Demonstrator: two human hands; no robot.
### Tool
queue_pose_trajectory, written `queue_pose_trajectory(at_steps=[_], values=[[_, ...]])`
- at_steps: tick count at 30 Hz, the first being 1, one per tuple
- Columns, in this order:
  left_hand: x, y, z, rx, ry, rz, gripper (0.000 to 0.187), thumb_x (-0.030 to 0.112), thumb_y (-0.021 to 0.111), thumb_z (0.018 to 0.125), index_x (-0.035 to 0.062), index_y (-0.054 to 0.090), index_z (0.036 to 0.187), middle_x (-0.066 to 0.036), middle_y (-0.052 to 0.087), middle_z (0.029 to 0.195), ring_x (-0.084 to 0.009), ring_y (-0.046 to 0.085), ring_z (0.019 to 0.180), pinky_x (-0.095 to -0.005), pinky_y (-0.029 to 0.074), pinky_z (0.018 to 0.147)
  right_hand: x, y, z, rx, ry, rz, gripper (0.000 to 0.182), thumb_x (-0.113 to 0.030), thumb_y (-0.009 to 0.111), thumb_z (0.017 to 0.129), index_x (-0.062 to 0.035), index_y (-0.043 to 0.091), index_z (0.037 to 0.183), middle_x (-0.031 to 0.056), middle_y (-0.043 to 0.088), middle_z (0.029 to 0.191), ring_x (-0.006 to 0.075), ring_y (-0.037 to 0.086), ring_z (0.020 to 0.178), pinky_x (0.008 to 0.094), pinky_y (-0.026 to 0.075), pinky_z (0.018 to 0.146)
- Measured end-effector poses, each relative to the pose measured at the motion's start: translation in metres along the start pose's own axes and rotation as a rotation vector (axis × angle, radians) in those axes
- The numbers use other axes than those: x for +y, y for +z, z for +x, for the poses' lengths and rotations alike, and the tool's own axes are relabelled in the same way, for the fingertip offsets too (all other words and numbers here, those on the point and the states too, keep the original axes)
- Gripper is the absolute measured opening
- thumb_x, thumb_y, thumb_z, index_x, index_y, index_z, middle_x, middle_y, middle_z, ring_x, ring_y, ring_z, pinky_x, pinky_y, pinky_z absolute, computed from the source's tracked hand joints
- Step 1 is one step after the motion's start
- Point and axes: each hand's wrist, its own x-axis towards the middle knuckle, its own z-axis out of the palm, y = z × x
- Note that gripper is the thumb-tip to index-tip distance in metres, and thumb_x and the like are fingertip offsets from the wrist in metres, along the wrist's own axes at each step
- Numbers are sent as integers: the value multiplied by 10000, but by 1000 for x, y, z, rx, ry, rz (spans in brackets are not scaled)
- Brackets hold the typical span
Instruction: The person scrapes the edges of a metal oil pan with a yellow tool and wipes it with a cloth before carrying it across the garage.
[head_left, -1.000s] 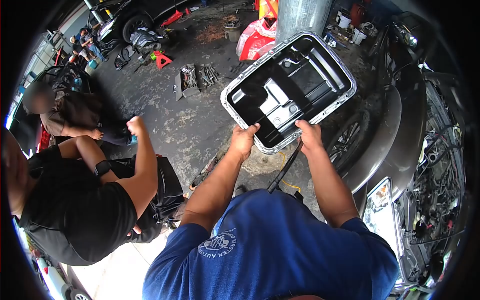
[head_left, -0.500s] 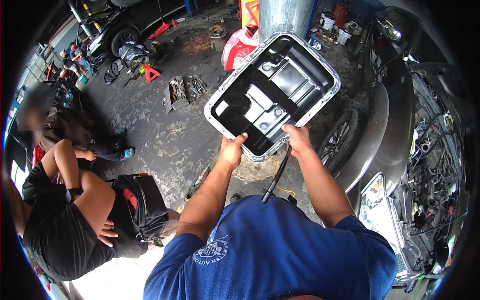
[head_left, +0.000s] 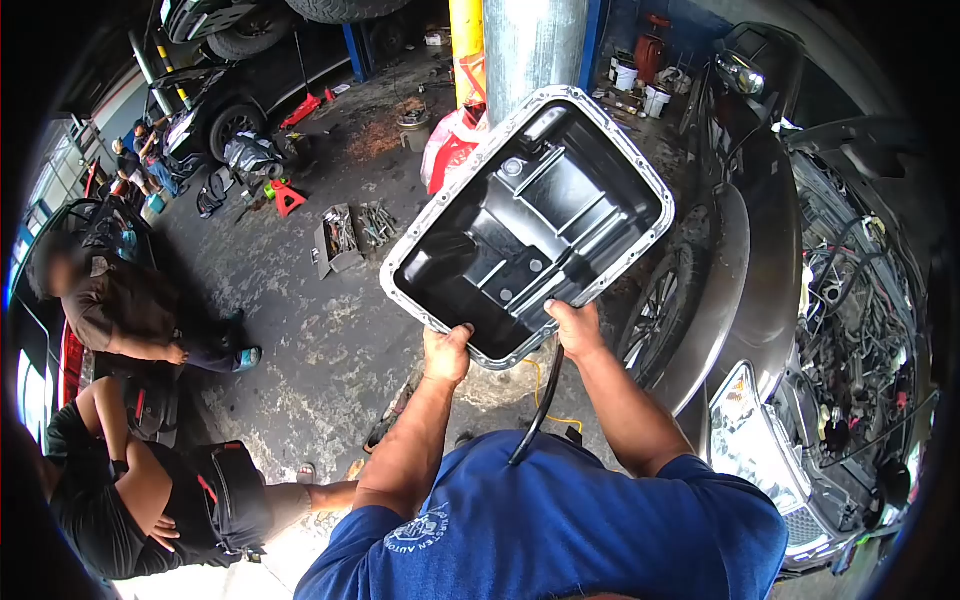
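Note:
A rectangular metal oil pan [head_left: 535, 235] is held out in front of me, its glossy black hollow side facing me. Bolt holes line its pale rim, and ribs cross the floor inside. My left hand [head_left: 447, 353] grips the near rim at the lower left corner, thumb over the edge. Further right along the same rim, my right hand [head_left: 577, 328] clasps the pan with its thumb on top. A black hose [head_left: 545, 405] hangs from beside my right hand down to my blue shirt; its upper end is hidden behind the pan.
A car [head_left: 745, 300] with its engine bay exposed stands close on the right. Two people [head_left: 130, 310] are near me on the left. A metal post [head_left: 535, 50] rises behind the pan. On the floor lie a tool box [head_left: 335, 245] and a red jack stand [head_left: 287, 197].
My view has shifted up and slightly right, so the surroundings sit lower. The pan now faces me more squarely and shows more of its inside. Both hands keep their hold.

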Motion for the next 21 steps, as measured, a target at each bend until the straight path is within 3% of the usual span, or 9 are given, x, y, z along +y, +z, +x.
queue_pose_trajectory(at_steps=[2,6,7,9,13,15,18,19,21], values=[[11,11,1,14,-4,22,413,-78,521,752,-20,621,1148,-64,673,1089,-195,644,1025,-326,492,945,-12,7,1,38,59,19,344,21,633,791,-11,630,1134,36,668,1045,154,638,940,311,512,837],[-13,2,15,196,-356,20,417,-125,520,772,-47,603,1173,-143,667,1101,-280,674,937,-398,540,892,-20,5,19,133,374,-95,291,-31,625,791,16,649,1077,91,676,928,215,673,776,378,557,675],[-24,-10,17,186,-284,135,418,-145,501,769,-47,617,1159,-135,673,1093,-274,665,945,-391,531,885,-12,12,24,99,403,-47,292,-27,608,789,23,646,1075,97,670,924,229,680,778,393,565,667],[-20,-9,12,148,-224,45,420,-132,516,769,-42,617,1167,-119,672,1097,-260,654,977,-377,516,896,-18,21,13,74,297,96,328,-12,602,783,24,631,1108,90,660,1020,215,669,886,368,553,757],[0,1,-2,53,-135,162,467,-95,530,756,-26,604,1212,-93,670,1131,-235,644,1034,-360,501,933,-8,5,2,48,136,47,406,17,590,780,10,610,1185,67,643,1095,184,624,993,333,492,894],[6,3,-6,10,-63,128,491,-87,513,751,-8,601,1227,-87,673,1143,-235,647,1043,-365,502,948,-6,5,-4,31,-45,35,436,-13,583,794,-6,589,1230,80,642,1085,204,650,970,363,535,852],[8,9,-4,43,-49,82,454,-101,505,762,-37,596,1202,-107,673,1128,-245,650,1034,-367,510,936,-11,12,-4,92,-61,62,370,-24,586,797,-20,616,1166,69,655,1013,207,668,871,350,554,770],[-2,6,1,86,-108,63,443,-106,503,765,-47,595,1194,-115,671,1127,-249,650,1032,-367,512,930,-27,17,-6,149,191,-40,284,-4,594,798,29,643,1076,76,667,983,195,657,850,357,531,763],[-19,-3,11,182,-268,65,411,-128,497,772,-78,592,1168,-134,668,1104,-261,649,1009,-366,518,902,-31,20,14,203,463,-157,202,-16,589,814,32,648,1002,80,658,854,205,648,684,374,532,608]])
